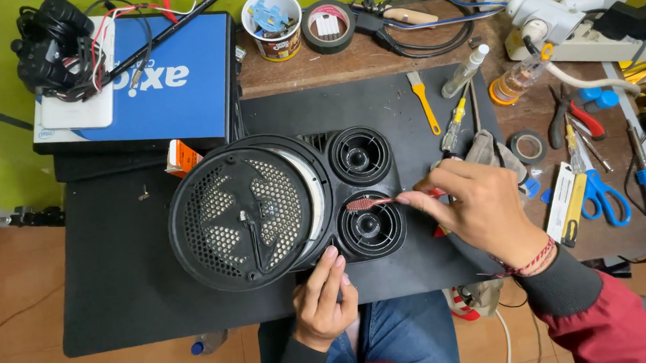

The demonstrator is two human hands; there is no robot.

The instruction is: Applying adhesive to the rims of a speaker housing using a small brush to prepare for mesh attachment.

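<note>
In the middle right of the frame our right hand (479, 206) pinches the handle of a red toothbrush (383, 200) between thumb and fingers, closed firmly on it, with the bristle head lying at the upper rim of the lower small speaker cone (370, 229). Our left hand (325, 295), at the lower centre, is loosely open and holds nothing; its fingertips press on the bottom edge of the black speaker housing (316, 196) to steady it. The housing lies flat on the black mat (122, 288) in the centre of the frame, with a large round perforated grille (244, 219) on its left side and a second small cone (359, 154) above the first. Further out, a yellow-handled brush (425, 102) and a screwdriver (454, 123) lie on the mat at upper centre, while blue scissors (605, 197), red pliers (577, 116) and a roll of tape (529, 147) sit on the wooden tabletop (376, 61) at right. A blue box (170, 79) fills the upper left. We judge the thin cone to be the weak point: pressing too hard with the bristles could dent it. With only fingertips holding the housing, a firm stroke might also slide it on the mat.
</note>
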